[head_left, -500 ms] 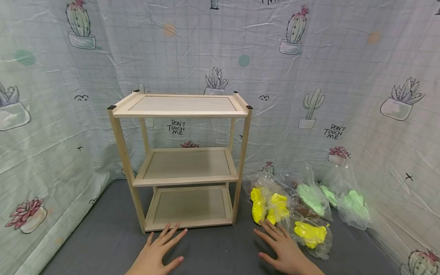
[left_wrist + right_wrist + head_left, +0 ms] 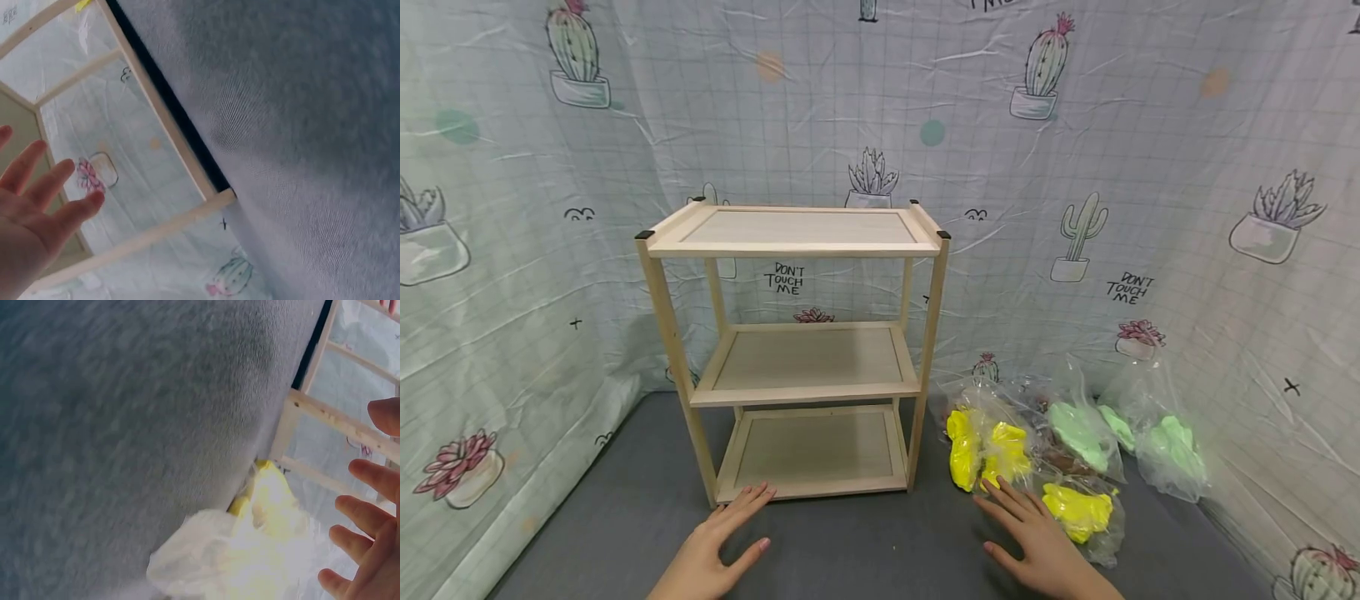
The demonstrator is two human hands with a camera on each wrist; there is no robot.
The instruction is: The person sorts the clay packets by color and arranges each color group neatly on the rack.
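Reaching over a grey counter [image 2: 865, 542], a person's two bare hands hover flat with fingers spread, neither holding anything. "DON'T TOUCH ME" reads the black lettering printed on the cactus-patterned backdrop sheet [image 2: 1127, 287], once behind the rack and once to its right, among drawings of potted cacti and succulents.

The left hand [image 2: 715, 546] lies palm down just in front of a three-tier pale wooden shelf rack [image 2: 797, 242], its fingertips near the rack's front left foot. The rack stands upright at the middle of the counter, with black caps on its top corners and all three shelves bare.

The right hand [image 2: 1037, 542], likewise flat and relaxed, has its fingertips at the edge of clear plastic bags of bright yellow pieces [image 2: 992, 454], which lie on the counter just right of the rack. Bags of pale green pieces [image 2: 1157, 442] sit farther right, against the sheet.
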